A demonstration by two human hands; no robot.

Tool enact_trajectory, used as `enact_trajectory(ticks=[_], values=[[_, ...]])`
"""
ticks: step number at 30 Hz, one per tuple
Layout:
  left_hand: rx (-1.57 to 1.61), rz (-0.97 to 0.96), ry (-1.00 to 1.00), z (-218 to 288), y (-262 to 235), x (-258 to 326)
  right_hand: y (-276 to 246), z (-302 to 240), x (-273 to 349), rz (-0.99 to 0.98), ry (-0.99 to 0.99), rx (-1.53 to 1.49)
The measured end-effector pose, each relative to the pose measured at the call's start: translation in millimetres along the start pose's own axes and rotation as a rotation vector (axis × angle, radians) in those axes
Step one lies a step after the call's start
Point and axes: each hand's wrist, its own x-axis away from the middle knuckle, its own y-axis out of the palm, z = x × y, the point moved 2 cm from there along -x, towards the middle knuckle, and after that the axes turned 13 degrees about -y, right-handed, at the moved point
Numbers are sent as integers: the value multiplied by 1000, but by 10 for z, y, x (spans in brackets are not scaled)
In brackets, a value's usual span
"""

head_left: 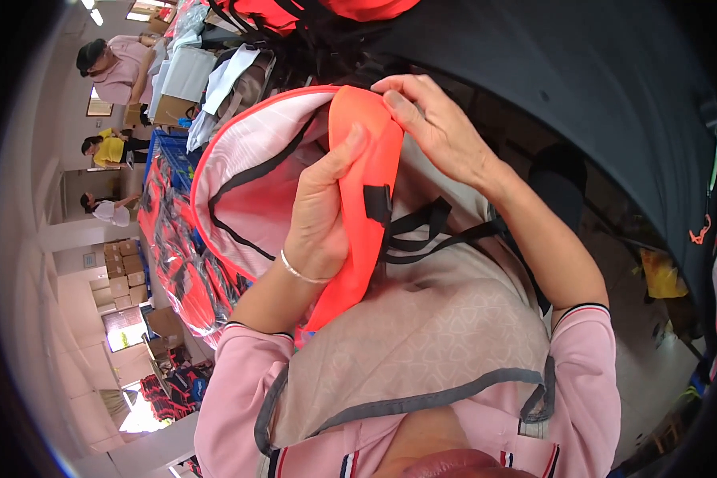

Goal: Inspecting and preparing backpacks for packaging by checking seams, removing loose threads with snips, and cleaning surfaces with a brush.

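A bright orange bag (364, 199) with a pale pinkish lining hangs open in front of my chest, its mouth turned to the left. My left hand (323, 211) grips the orange side panel, thumb lying on the outer face and the other fingers hidden behind. At the panel's top corner, my right hand (442, 131) pinches the fabric edge between thumb and fingers. A black tab (378, 204) is sewn on the panel, and black straps (438, 231) trail from it to the right. Black binding tape (239, 187) runs along the inside of the lining.
A dark covered table (581, 103) curves along the right. More orange bags in clear plastic (187, 263) are piled at left beside a blue crate (170, 155). Cardboard boxes (123, 271) are stacked farther off. Several people stand in the background, one in a pink shirt (119, 70).
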Motion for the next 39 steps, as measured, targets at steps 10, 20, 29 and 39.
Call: enact_trajectory(ticks=[10,20,29,39], values=[[-254,-124,208,103,80,-322,-258,-714,320,-173,90,22],[-962,-140,463,-2,162,-260,-366,-685,484,-101,279,-69],[-1919,-58,1040,566,796,402,-1271,-502,727,300,374,-234],[-2818,-114,698,999,1953,-120,-2029,-997,1196,59,544,70]])
